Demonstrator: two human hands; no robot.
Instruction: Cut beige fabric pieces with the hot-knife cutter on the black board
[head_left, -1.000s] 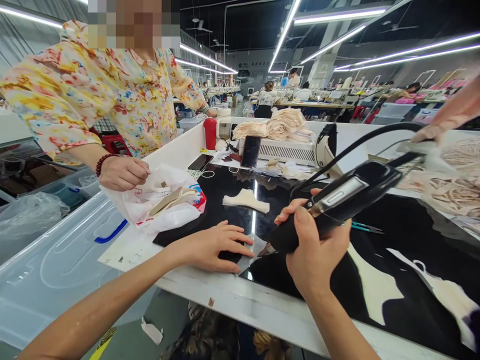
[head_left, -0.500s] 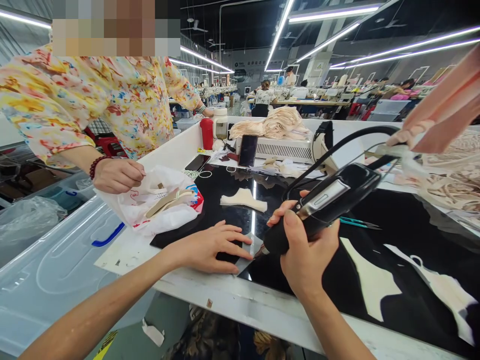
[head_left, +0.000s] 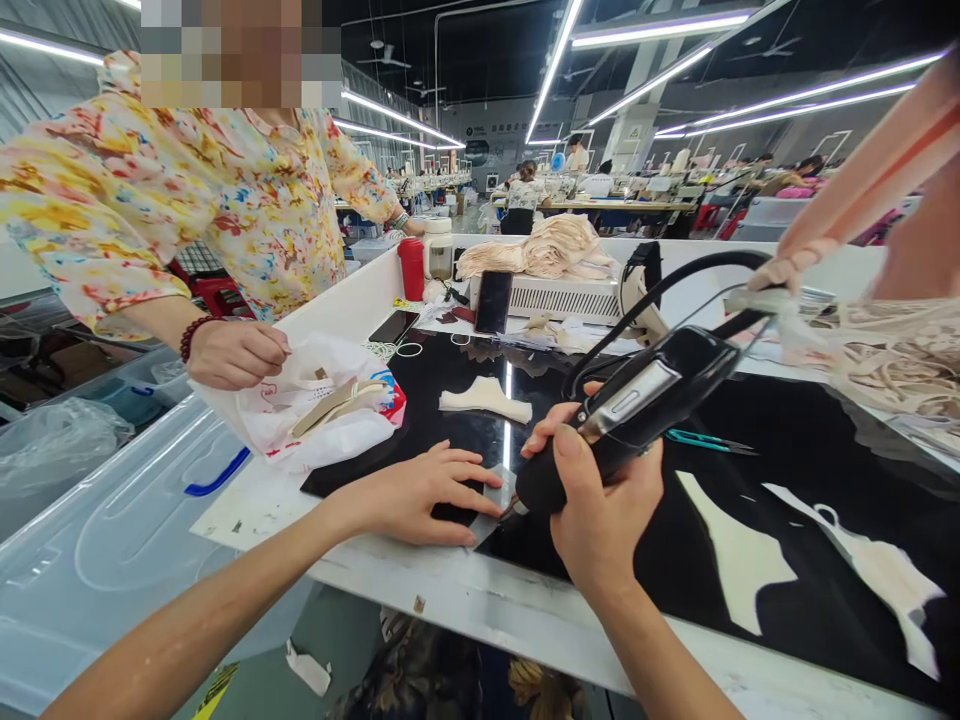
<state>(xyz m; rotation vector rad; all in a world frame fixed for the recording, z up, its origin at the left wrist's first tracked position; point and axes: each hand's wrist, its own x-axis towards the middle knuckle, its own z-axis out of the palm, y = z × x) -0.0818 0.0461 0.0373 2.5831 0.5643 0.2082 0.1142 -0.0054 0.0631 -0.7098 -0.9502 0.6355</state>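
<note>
My left hand [head_left: 427, 495] lies flat with its fingers spread, pressing a small translucent sheet [head_left: 508, 481] on the black table surface [head_left: 420, 440]. In my right hand [head_left: 607, 520] is a black corded handheld power tool [head_left: 637, 395], held at a slant with the fingers wrapped round its body. Its metal tip is down at the sheet, close to my left fingertips; whether it touches is hard to tell. Beyond my hands lies a cream fabric piece [head_left: 486, 399]. To the right are another cream piece [head_left: 735, 560] and a pale looped piece [head_left: 862, 560].
A co-worker's hand [head_left: 236, 352] is over a white plastic bag [head_left: 262, 425] at left. Teal thread snips [head_left: 709, 441] lie behind the tool. A phone [head_left: 493, 302], a red cup [head_left: 411, 268] and piled fabric [head_left: 547, 247] stand at the back. The tool's cable [head_left: 675, 275] arches rightward.
My right hand and the tool have shifted slightly left, the tip closer to my left fingertips. My left hand stays flat on the sheet. The hanging pink fabric at right has swung left.
</note>
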